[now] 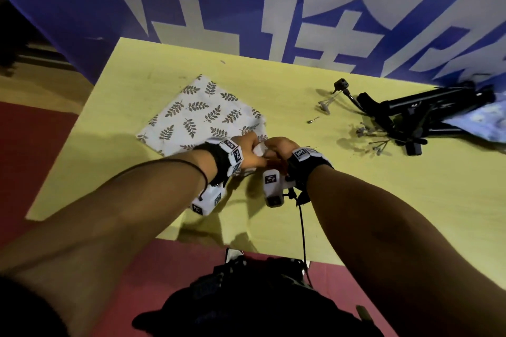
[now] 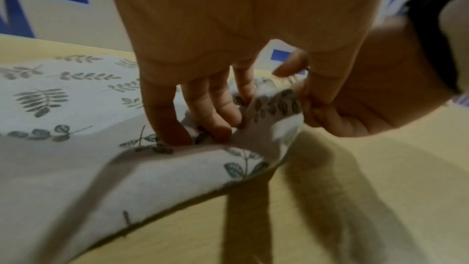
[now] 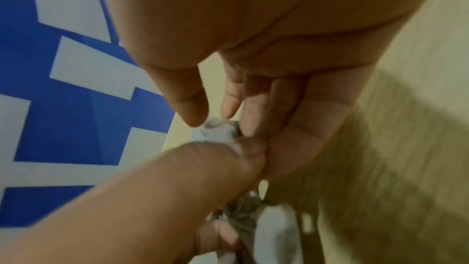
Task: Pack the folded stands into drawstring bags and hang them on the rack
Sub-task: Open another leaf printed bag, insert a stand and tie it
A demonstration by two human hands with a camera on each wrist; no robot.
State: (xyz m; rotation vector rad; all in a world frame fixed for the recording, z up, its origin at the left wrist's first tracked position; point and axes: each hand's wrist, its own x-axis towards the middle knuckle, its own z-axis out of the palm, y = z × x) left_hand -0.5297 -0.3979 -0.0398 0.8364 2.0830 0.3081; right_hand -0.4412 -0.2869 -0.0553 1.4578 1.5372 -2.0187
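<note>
A white drawstring bag (image 1: 202, 115) with a leaf print lies flat on the yellow table (image 1: 383, 200). Both hands meet at its near right corner. My left hand (image 1: 250, 150) digs its fingers into the cloth and pinches the bag's edge (image 2: 274, 105). My right hand (image 1: 279, 148) pinches the same bunched edge (image 3: 220, 133) between thumb and fingers (image 3: 195, 115). In the left wrist view the right hand (image 2: 355, 111) sits curled against the bag's rim. Black folded stands (image 1: 416, 112) lie at the far right of the table, away from both hands.
A blue patterned bag (image 1: 476, 123) lies partly over the stands at the right edge. Small metal parts (image 1: 325, 104) and a few more bits (image 1: 369, 139) are scattered between the bag and the stands. A blue and white banner (image 1: 246, 8) hangs behind the table.
</note>
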